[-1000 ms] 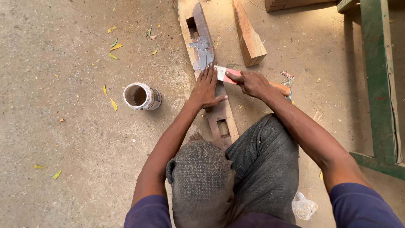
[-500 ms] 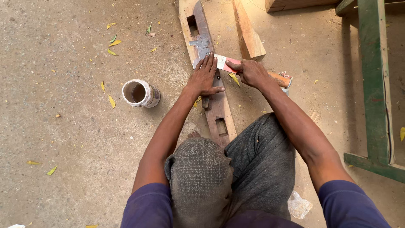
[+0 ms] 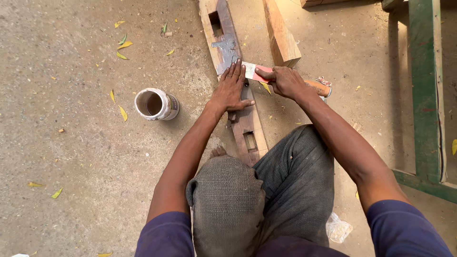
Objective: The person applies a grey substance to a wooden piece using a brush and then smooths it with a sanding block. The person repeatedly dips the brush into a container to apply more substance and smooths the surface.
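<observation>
Head view, looking down on a person crouched on a sandy concrete floor [image 3: 71, 143]. The left hand [image 3: 230, 89] lies flat, fingers spread and gripping nothing, pressing on a long brown wooden plank with rectangular mortise holes [image 3: 247, 131] that runs away from the knees. The right hand [image 3: 284, 81] is clenched around a flat scraper with a pale blade and red band [image 3: 252, 72], its orange handle end [image 3: 318, 87] showing behind the wrist; the blade tip meets the plank just beside the left fingertips. A grey smear of paste [image 3: 225, 51] coats the plank beyond the hands (its exact material cannot be told). A second, lighter wooden block [image 3: 281, 35] lies near the plank on the right. An open white cylindrical tin [image 3: 154, 104] stands on the floor, well apart to the left. Yellow leaves [image 3: 123, 113] are scattered around it. A green painted wooden frame [image 3: 423, 95] stands along the right edge.
</observation>
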